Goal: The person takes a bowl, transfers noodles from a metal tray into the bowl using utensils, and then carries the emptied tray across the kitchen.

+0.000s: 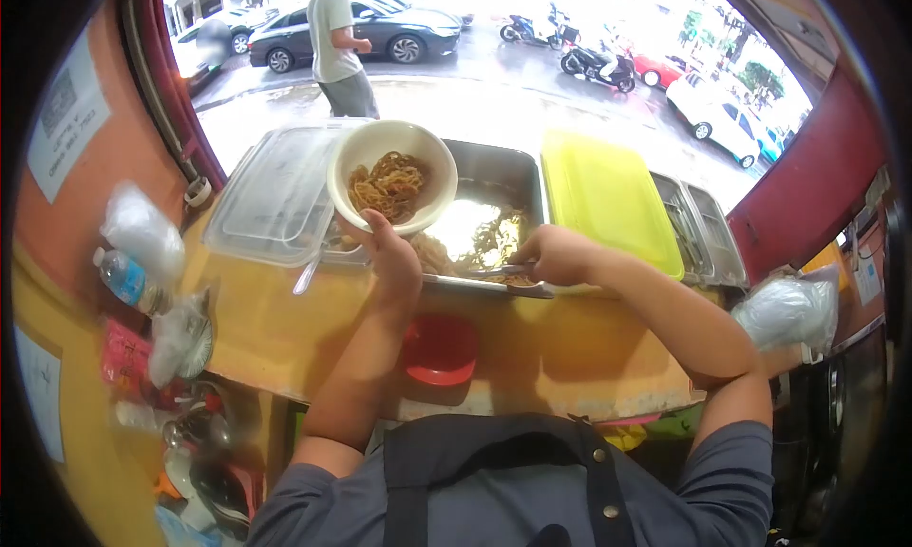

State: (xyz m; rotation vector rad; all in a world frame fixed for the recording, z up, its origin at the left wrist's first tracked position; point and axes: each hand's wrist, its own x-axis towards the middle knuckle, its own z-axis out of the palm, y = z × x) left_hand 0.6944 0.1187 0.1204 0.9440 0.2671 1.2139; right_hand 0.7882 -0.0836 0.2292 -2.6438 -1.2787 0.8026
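Bowl is in the left hand, thumb on its near rim, other fingers mostly out of sight underneath. Grip reads closed on it. Bowl is up above the counter, over the tray's left end, tilted toward the wearer, noodles inside.

Right hand is at the tray's near right corner, fingers closed on a metal utensil. Can't tell what type; part of it is hidden. Tray noodles lie right by it, strong glare in the middle.

Clear lid is toward the counter's far left corner. Yellow lid sits just right of the tray, small trays past it at the right end. Red dish is by the counter's near edge, between the forearms. Handle sticks out left of the left wrist.
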